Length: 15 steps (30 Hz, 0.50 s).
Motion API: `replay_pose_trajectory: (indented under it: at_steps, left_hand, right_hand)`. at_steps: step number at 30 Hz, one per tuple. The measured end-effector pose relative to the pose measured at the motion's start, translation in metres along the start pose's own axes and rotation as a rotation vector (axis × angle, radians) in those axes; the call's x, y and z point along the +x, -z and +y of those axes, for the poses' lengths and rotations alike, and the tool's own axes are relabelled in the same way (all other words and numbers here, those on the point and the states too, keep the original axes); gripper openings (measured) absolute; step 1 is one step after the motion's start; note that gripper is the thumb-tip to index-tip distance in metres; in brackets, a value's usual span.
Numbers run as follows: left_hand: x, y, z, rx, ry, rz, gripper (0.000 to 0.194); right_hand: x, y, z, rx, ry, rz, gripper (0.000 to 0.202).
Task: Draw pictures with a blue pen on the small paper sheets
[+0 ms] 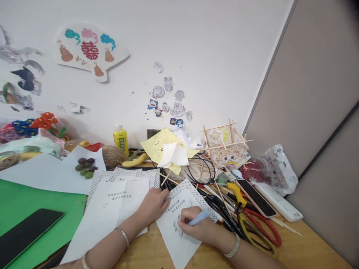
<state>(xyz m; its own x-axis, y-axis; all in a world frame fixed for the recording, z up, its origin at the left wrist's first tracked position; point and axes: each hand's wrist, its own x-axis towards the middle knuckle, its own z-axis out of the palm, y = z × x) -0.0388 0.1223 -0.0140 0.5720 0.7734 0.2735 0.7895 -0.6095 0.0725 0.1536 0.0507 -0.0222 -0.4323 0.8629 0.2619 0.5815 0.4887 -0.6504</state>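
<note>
A white sheet (175, 248) with a patterned border, handwritten characters and a drawn leafy sprig lies on the wooden table. Over its lower right part, my right hand (195, 224) is closed on a light blue pen (200, 217), beside the drawn sprig. The pen's tip is hidden by my fingers. My left hand (154, 203) rests at the sheet's upper left edge, its fingers extended and holding nothing. Under my left forearm lie more written sheets (112, 200), some with the same patterned border.
To the right are a phone (256, 198), scissors (260, 224), a power strip (280, 201) and scattered pens and sticks. Behind stand a yellow bottle (120, 138) and a stick frame (224, 144). A dark tablet (29, 231) lies on green paper (42, 198) at left.
</note>
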Motion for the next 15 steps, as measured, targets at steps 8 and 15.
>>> replay_pose_trajectory:
  at_steps: [8, 15]
  left_hand:
    - [-0.0015, 0.0016, 0.0007, -0.002, -0.002, -0.009, 0.015]
    - [-0.0013, -0.0002, -0.0004, -0.001, -0.001, -0.011, 0.015]
  right_hand:
    - [0.0005, 0.0006, 0.0011, 0.091, -0.053, 0.0, 0.024]
    - [0.0004, 0.0005, 0.0003, 0.01, -0.012, -0.032, 0.026]
